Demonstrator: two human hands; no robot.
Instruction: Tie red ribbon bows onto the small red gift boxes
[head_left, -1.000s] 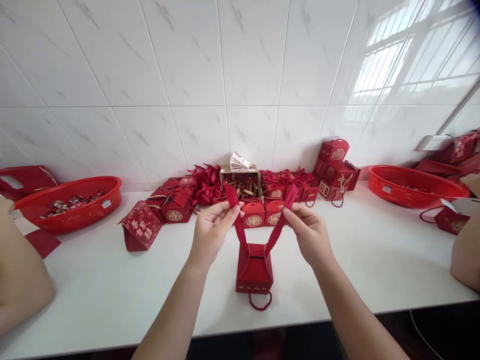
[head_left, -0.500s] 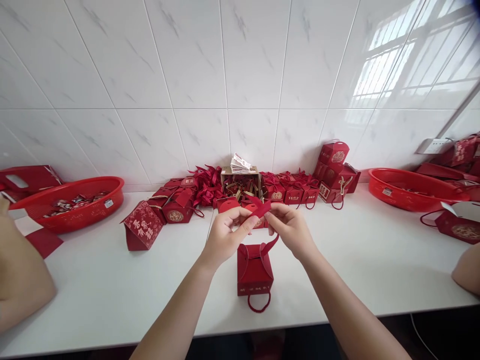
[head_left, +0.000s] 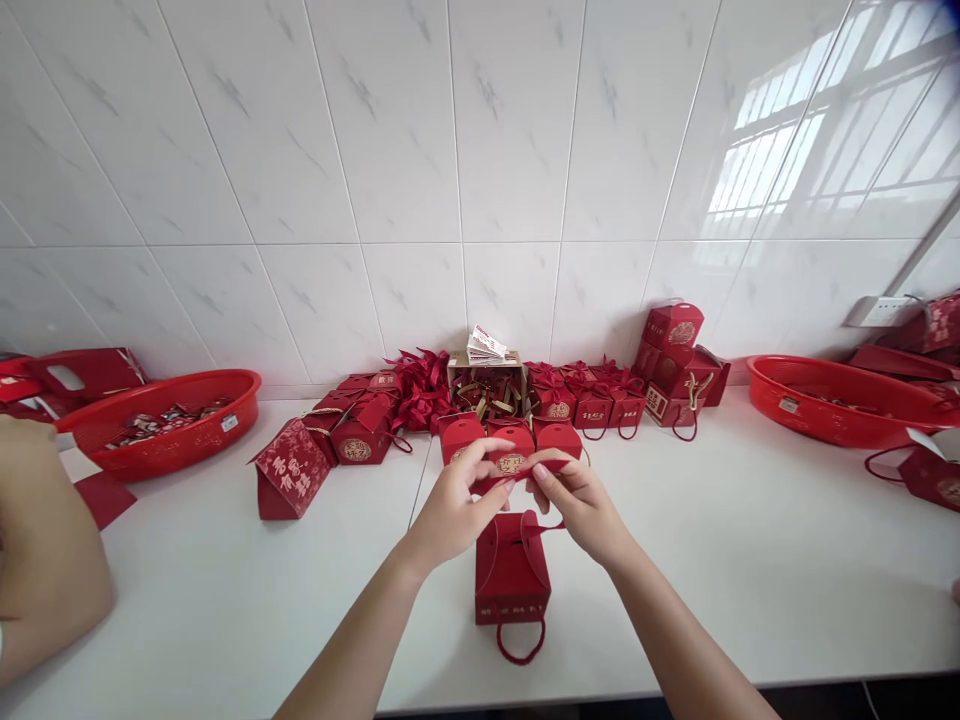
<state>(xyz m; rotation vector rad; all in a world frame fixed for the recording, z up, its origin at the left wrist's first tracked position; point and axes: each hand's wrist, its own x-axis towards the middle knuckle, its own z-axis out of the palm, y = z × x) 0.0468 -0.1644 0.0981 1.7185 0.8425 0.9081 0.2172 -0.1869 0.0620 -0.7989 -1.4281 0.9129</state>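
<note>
A small red gift box [head_left: 513,580] stands on the white table with its curved top flaps folded in and a dark red cord handle [head_left: 522,660] hanging at its near side. Above it, a red ribbon [head_left: 553,466] runs between my two hands, and one part of it trails down to the box's top right. My left hand [head_left: 455,508] pinches the ribbon between thumb and fingers. My right hand [head_left: 583,505] also grips it, thumb against the fingers. Just behind my hands are three red boxes with rounded tops [head_left: 559,440], partly covered by my fingers.
Along the wall are ribbon-tied red boxes [head_left: 592,405], a ribbon heap [head_left: 421,392], and an open carton [head_left: 487,390] with paper slips [head_left: 486,345] on top. Red plastic basins [head_left: 176,425] stand left and right. A house-shaped box [head_left: 291,470] is at left, near another person's arm [head_left: 52,560].
My hands have come down slightly with the ribbon, whose crossed loop no longer shows between the fingers. The view has tilted up a little, and the person's arm at right has mostly left the picture.
</note>
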